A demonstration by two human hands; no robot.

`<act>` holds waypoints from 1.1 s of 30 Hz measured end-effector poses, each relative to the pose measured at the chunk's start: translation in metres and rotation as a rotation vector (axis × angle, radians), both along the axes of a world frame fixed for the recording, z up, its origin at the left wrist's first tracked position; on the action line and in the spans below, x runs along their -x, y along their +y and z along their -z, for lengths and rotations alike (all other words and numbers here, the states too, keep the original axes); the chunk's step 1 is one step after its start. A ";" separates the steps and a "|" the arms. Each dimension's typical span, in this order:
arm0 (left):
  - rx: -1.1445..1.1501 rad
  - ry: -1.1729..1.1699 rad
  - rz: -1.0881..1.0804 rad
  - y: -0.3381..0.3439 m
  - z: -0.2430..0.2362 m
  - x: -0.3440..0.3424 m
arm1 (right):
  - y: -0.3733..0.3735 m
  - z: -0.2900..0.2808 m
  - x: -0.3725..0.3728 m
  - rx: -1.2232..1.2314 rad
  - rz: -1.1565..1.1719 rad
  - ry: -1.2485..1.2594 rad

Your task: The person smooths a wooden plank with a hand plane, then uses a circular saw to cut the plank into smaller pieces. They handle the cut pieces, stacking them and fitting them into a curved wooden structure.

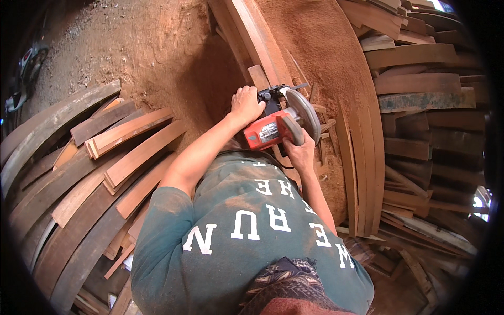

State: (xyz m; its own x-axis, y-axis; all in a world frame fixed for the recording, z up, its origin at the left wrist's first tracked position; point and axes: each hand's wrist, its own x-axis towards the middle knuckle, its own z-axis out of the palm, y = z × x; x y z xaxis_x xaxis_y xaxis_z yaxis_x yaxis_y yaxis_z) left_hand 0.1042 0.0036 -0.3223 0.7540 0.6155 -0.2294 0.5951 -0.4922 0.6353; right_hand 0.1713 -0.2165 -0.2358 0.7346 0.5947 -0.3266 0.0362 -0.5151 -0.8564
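A red and black circular saw [268,131] with a silver blade guard [310,118] rests at the near end of a long wooden board [257,42], in the upper middle of the view. My left hand [247,105] is closed on the black front part of the saw beside its base. My right hand [298,153] grips the rear handle on the saw's right side. A short wood piece [258,73] sticks up just beyond the saw's front, and a dark cable [283,165] runs below it. My body hides part of what lies under the saw.
Stacked curved and straight planks [139,184] crowd the left, and more piles [415,84] fill the right. Long strips [362,173] lie beside the saw among offcuts. The dirt ground [136,47] is coated with reddish sawdust near the board. A dark metal object [29,73] is at the far left edge.
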 end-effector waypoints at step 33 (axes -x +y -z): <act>-0.180 -0.042 0.412 0.010 -0.025 -0.038 | -0.001 -0.016 -0.002 0.029 0.028 -0.016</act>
State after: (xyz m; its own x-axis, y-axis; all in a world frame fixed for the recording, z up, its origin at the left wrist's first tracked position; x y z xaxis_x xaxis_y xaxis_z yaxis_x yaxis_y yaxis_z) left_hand 0.1423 0.0139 -0.2971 0.9507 0.2897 -0.1104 0.3023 -0.7874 0.5373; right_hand 0.1728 -0.2173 -0.2198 0.7561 0.5640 -0.3319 0.0348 -0.5410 -0.8403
